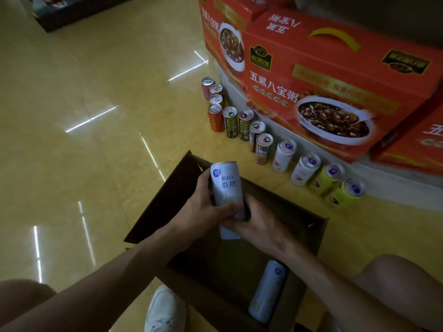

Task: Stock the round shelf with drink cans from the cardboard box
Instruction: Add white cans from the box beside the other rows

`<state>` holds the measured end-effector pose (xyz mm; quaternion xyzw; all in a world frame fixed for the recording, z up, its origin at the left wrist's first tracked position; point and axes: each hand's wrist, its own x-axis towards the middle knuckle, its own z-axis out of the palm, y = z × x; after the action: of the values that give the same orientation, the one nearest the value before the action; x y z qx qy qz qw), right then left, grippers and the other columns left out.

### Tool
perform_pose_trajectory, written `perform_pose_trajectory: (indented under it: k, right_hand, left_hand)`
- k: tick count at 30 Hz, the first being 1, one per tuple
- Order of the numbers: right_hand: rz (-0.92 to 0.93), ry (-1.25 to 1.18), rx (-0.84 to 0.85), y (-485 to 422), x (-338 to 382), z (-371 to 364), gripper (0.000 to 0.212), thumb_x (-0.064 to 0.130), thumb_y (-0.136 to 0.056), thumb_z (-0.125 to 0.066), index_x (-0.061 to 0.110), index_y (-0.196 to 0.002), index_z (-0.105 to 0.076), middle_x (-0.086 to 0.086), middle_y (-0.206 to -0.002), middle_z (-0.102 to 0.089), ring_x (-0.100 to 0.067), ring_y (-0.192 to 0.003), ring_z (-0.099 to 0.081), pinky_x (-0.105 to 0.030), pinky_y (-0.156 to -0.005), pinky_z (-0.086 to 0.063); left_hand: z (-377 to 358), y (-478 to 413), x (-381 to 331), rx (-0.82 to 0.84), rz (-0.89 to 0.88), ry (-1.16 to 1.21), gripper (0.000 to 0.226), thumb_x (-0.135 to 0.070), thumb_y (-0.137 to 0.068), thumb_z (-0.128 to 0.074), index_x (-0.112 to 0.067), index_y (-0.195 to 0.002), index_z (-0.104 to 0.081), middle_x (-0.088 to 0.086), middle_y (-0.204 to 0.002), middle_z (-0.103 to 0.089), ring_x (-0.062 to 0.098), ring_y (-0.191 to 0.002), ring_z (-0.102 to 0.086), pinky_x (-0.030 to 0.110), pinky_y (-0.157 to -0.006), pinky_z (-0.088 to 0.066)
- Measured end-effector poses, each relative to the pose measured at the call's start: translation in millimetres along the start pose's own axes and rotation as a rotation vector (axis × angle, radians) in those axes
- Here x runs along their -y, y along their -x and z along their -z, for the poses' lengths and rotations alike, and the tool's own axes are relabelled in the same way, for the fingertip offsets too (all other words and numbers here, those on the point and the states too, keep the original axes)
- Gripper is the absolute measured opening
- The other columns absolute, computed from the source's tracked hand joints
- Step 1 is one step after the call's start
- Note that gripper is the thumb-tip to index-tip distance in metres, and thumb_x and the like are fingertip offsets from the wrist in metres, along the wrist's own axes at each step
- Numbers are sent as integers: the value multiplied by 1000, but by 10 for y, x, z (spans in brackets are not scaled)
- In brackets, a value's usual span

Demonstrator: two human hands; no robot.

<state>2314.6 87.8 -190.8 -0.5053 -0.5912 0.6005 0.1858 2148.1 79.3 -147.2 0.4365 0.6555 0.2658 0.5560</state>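
Observation:
A tall white RIO drink can [225,185] stands upright above the open cardboard box [311,233]. My left hand [203,207] wraps its left side and my right hand [259,224] grips its lower right, so both hold it. One more white can [268,291] lies on its side on the box floor. The round shelf's pale curved base [374,173] runs along the right. Several cans line the floor against it: orange ones [215,117] at the far end, green ones [230,122], white ones [284,155], yellow ones [345,194] nearest.
Orange porridge gift cartons [335,75] are stacked on the round shelf above the cans. Glossy yellow floor tiles [84,140] spread to the left. My white shoe [163,310] and both knees sit at the bottom edge. A dark shelf base [79,10] stands far back left.

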Motion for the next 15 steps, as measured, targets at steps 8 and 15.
perform_pose_trajectory:
  k: [8,15]
  right_hand:
    - [84,-53,-24,-48,106,132,63,53,-77,-76,37,-133,-50,12,-117,-68,-1,-106,-67,-36,-89,-59]
    - [23,-75,-117,-20,399,356,55,36,-82,-73,38,-132,-51,13,-121,-67,-2,-111,-64,-40,-95,-56]
  left_hand:
    - [-29,-144,-81,-65,-108,21,83,-25,-77,-86,-47,-140,-37,-5,-116,-67,12,-106,-68,38,-83,-63]
    - [-120,-308,-404,12,-60,176,65,-10,-83,-77,-34,-134,-46,5,-110,-70,16,-90,-74,31,-69,-61]
